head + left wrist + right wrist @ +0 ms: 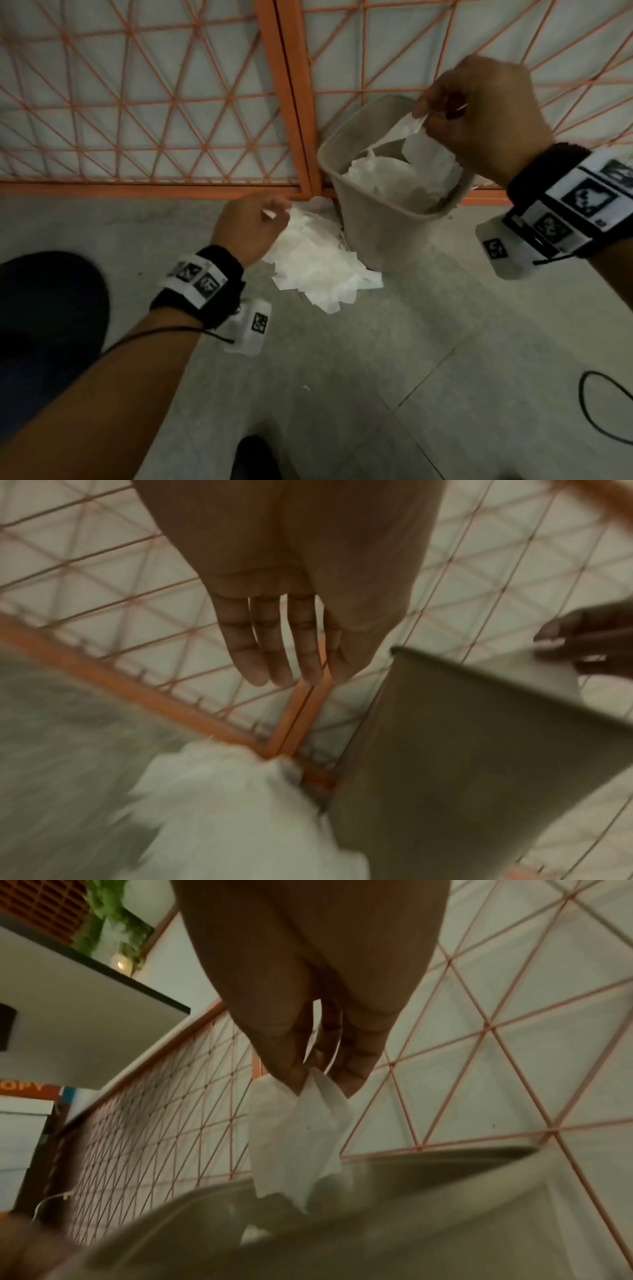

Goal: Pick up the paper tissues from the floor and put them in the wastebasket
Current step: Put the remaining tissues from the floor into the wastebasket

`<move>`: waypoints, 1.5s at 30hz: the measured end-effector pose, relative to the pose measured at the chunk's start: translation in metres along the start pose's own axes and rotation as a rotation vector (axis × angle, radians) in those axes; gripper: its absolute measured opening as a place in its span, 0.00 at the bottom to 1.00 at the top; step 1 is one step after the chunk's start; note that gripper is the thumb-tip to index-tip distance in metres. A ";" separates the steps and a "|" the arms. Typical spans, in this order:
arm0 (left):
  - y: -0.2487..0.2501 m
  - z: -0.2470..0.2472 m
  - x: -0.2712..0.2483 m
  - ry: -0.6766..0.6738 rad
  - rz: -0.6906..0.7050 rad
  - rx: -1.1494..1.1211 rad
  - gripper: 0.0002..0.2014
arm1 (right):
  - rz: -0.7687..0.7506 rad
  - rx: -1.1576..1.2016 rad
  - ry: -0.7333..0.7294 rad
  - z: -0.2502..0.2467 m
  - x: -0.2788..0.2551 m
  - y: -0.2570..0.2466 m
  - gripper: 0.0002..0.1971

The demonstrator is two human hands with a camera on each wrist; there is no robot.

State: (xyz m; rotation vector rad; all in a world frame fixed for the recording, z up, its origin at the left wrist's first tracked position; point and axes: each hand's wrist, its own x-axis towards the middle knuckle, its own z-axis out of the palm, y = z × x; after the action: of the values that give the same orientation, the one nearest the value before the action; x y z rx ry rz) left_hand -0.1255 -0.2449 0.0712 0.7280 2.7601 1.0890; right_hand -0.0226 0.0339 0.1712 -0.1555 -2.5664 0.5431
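Head view: right hand (479,113) up over the wastebasket (373,219), thumb and fingers pinching one paper tissue (416,133) by its top corner. Tissue hanging down, its low end right at the open mouth, above a heap of white tissues already in the bin. Left hand (253,226) down by the pile of tissues (315,263) on the floor (342,377), just beside the bin and the orange fence (294,102). Left fingers (270,647) straight and close together in the wrist view, holding nothing; maybe touching the pile's edge, too blurry to tell.

Best way to finish this drop: keep the pinching hand over the middle of the bin, not the rim. Go a bit lower, then let go. Light paper floats sideways, so no flicking. Meanwhile, scoop a big bunch from the pile, not one sheet. Plenty left on the floor.
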 end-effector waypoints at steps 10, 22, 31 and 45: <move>-0.077 0.075 -0.028 -0.372 -0.219 0.361 0.28 | -0.137 0.008 -0.256 0.031 -0.038 -0.040 0.20; -0.117 0.083 -0.013 -0.251 -0.129 0.455 0.11 | -0.064 0.183 -0.814 0.145 -0.120 -0.077 0.20; -0.133 0.070 -0.052 -0.185 -0.222 0.246 0.08 | -0.006 -0.068 -0.790 0.257 -0.115 -0.042 0.30; -0.138 0.083 -0.004 -0.323 -0.197 0.414 0.28 | 0.041 -0.158 -0.810 0.273 -0.114 -0.027 0.26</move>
State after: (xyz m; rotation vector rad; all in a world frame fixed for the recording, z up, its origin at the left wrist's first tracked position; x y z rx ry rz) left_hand -0.1569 -0.2829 -0.0824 0.5862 2.7149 0.3288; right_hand -0.0611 -0.1094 -0.0861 -0.0422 -3.4036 0.4804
